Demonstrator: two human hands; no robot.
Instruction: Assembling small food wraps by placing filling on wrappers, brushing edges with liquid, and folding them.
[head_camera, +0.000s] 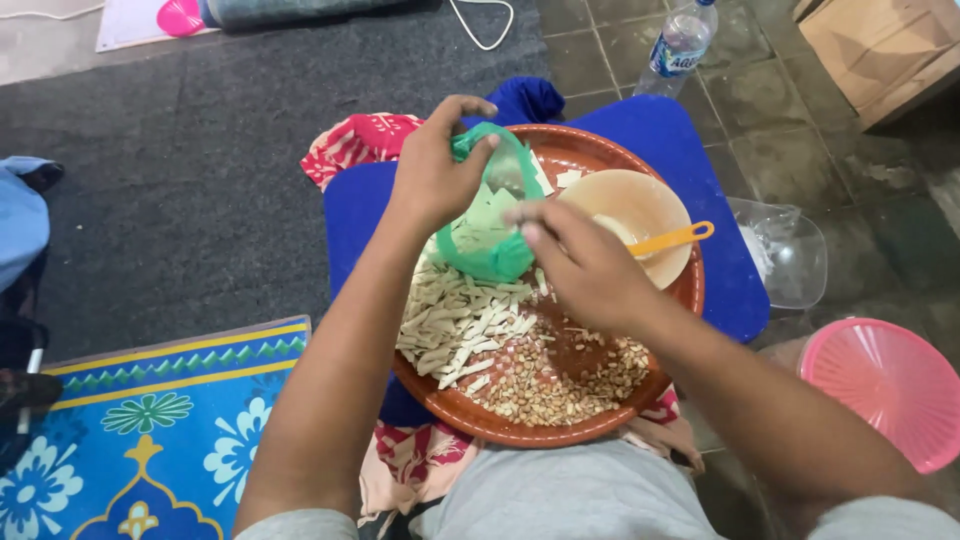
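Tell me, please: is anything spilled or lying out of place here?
Nothing looks spilled. The strips and peanuts lie in heaps inside the tray. Only a clear lid lies loose on the floor tiles, apart from any container.

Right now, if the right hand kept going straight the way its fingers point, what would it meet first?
The right hand points up-left into the green plastic bag, which its fingers already touch. Past the bag is the left hand holding the top, though depth is hard to judge.
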